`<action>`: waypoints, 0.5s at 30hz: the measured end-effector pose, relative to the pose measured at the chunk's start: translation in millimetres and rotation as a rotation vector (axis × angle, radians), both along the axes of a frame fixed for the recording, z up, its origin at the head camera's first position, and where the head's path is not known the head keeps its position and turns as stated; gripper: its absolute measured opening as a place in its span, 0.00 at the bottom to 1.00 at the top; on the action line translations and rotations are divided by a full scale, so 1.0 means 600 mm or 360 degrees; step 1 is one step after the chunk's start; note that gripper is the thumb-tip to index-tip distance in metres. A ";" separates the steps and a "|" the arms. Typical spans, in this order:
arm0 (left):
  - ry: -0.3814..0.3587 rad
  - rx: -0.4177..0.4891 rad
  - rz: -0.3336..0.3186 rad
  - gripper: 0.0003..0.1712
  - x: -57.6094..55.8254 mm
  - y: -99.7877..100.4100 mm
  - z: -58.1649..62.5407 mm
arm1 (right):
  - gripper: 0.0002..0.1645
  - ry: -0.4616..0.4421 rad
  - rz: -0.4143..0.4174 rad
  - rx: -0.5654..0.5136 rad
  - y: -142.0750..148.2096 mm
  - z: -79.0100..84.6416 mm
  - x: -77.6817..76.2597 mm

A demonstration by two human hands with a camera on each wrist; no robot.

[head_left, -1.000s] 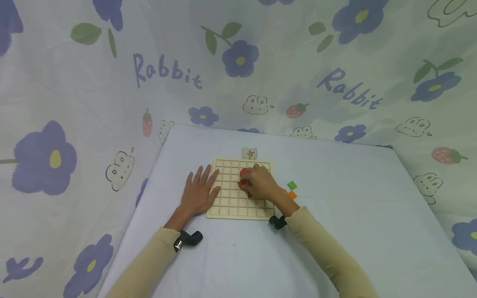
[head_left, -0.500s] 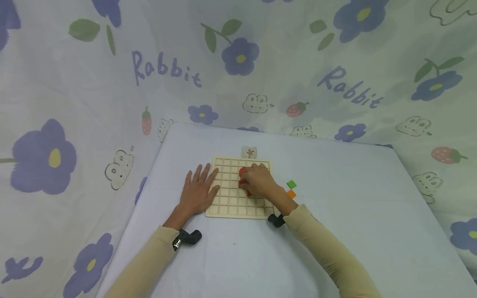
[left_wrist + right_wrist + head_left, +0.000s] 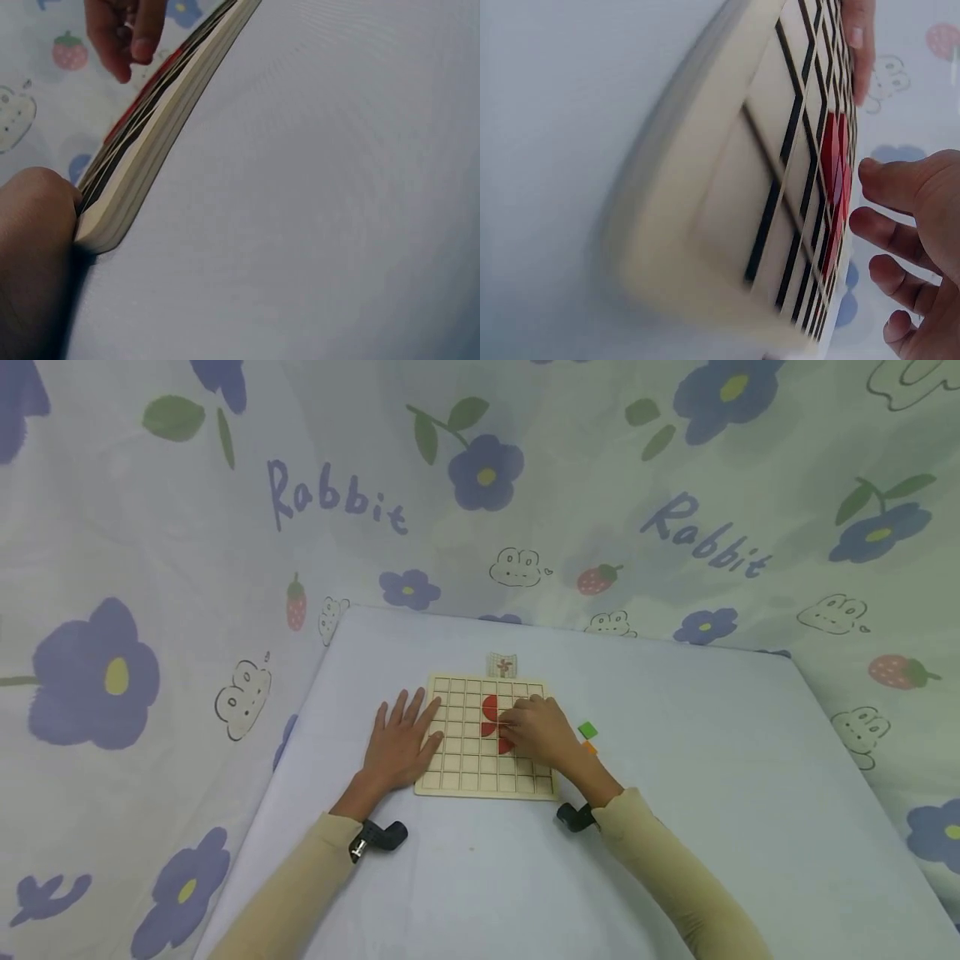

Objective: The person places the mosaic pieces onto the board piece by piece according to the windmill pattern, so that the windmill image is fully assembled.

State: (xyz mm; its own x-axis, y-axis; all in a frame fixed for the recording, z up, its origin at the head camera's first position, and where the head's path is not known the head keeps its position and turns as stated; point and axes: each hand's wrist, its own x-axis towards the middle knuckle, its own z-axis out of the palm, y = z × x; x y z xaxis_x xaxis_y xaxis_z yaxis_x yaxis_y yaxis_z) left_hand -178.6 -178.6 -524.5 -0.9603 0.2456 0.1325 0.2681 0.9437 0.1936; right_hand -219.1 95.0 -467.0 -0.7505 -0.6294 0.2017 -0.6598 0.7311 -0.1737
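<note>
A pale wooden grid board (image 3: 453, 762) lies on the table with red pieces (image 3: 490, 707) set in its squares, right of the middle. My left hand (image 3: 399, 746) rests flat at the board's left edge, fingers spread and fingertips over the rim. Above the right part of the board is my right hand (image 3: 542, 731), hiding some squares and perhaps more pieces. In the right wrist view its thumb and fingers (image 3: 892, 184) are loosely bent and apart, holding nothing. The left wrist view shows the right hand (image 3: 129, 34) hanging over the board.
A small card (image 3: 502, 665) with a red pinwheel-like picture lies just behind the board. Right of the board are a green square tile (image 3: 587, 729) and an orange tile (image 3: 591, 747), partly covered by the right wrist. A white cloth (image 3: 720, 793) covers the table.
My right hand has let go of the red pieces and shifted right, uncovering more of them. The left hand stays in place on the board's edge.
</note>
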 end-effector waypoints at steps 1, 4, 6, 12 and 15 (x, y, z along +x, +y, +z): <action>0.0004 0.0001 0.0000 0.36 0.000 0.000 0.000 | 0.11 -0.0017 -0.0031 -0.0005 0.008 0.000 0.003; 0.0012 0.0006 -0.0002 0.37 -0.001 0.000 0.000 | 0.12 -0.0066 -0.0133 0.0000 0.034 -0.003 0.011; 0.0011 0.0012 0.0000 0.37 -0.002 0.000 0.000 | 0.12 -0.0078 -0.0188 0.0002 0.052 -0.004 0.017; 0.0002 0.0015 0.0008 0.37 -0.001 -0.001 0.000 | 0.12 -0.0062 -0.0278 -0.0035 0.105 -0.004 0.033; 0.0002 0.0017 0.0007 0.37 -0.002 0.001 0.002 | 0.14 -0.0071 -0.0339 -0.0041 0.130 -0.007 0.043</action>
